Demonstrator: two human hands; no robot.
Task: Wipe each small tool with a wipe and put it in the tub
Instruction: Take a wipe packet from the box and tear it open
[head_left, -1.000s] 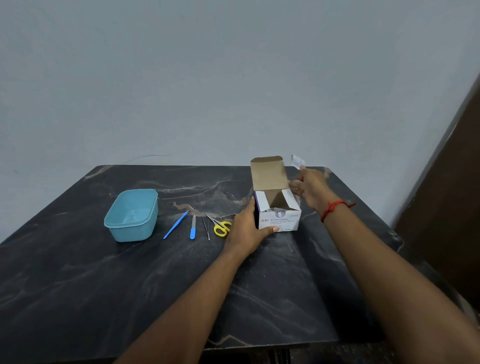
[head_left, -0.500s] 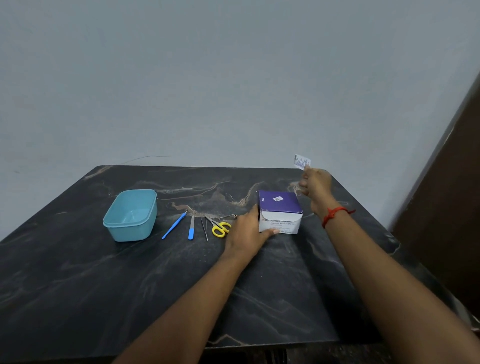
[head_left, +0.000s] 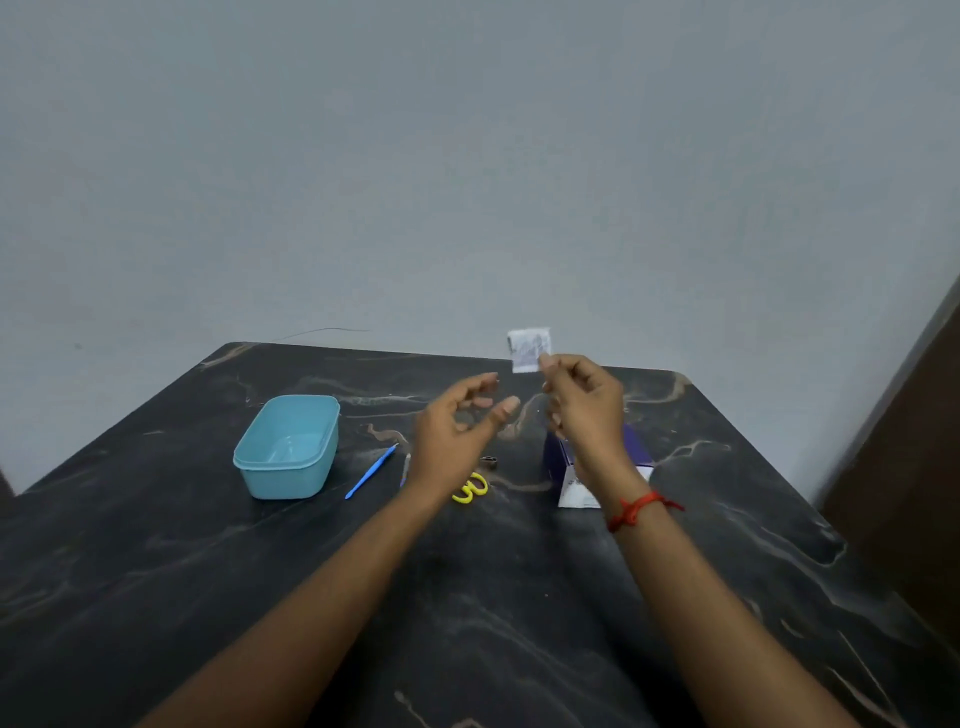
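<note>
The right hand (head_left: 584, 410) pinches a wipe packet (head_left: 529, 349) in its fingers. The left hand (head_left: 457, 436) hovers beside it, fingers loosely curled, holding nothing. The tub (head_left: 287, 447) sits on the bench (head_left: 156, 571).

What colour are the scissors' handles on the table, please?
Yellow; the head view shows the scissors partly behind the left hand.

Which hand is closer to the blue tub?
Left. The left hand hovers just right of the tub, above the yellow scissors, holding nothing. The right hand is farther right, over the box, pinching a wipe packet.
</note>
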